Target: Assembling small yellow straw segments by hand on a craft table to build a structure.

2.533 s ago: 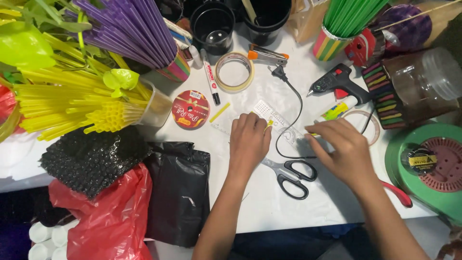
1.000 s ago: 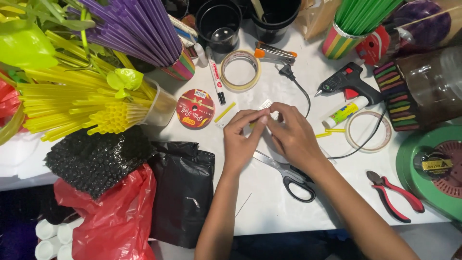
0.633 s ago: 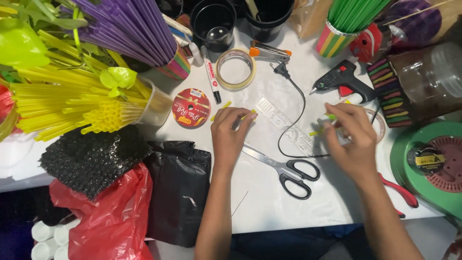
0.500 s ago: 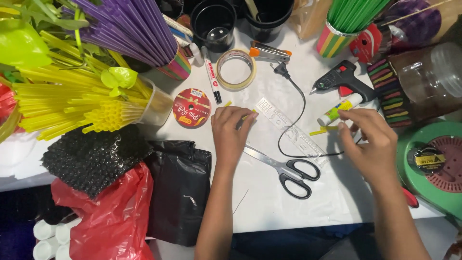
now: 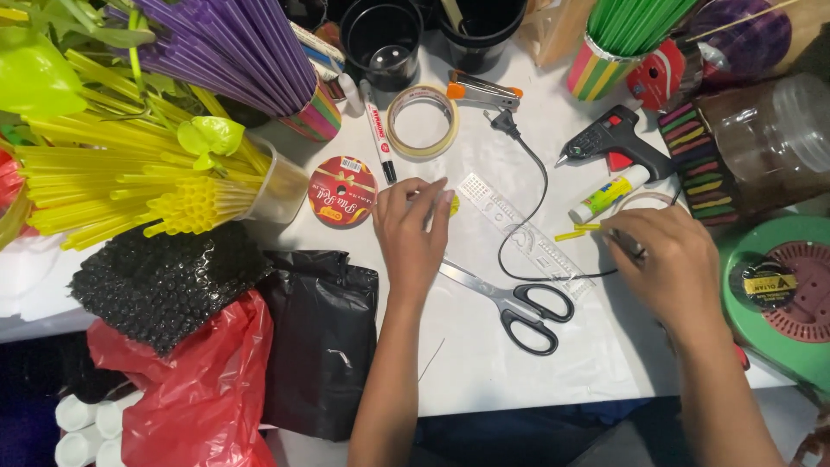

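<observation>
Left hand (image 5: 413, 232): lies palm down on the white surface (image 5: 484, 363), fingers together and curled; fingertips press a small yellow piece (image 5: 453, 204). It is not clamped around anything.
Right hand (image 5: 673, 266): palm down, fingers bent near a short yellow straw (image 5: 574, 233); I cannot tell if it pinches something.
Ruler (image 5: 526, 235): clear, lies diagonally between the two hands.
Scissors (image 5: 515, 304): black handles, closed, just below the ruler, the blade tip near the left wrist.
Cord (image 5: 541, 186): black, curves across the ruler.
Glue gun (image 5: 612, 138): black, above the right hand, with a glue stick (image 5: 607, 194) just beside.
Ribbon spool (image 5: 343, 190): red, left of the left hand.
Tape ring (image 5: 421, 121): above the left hand.
</observation>
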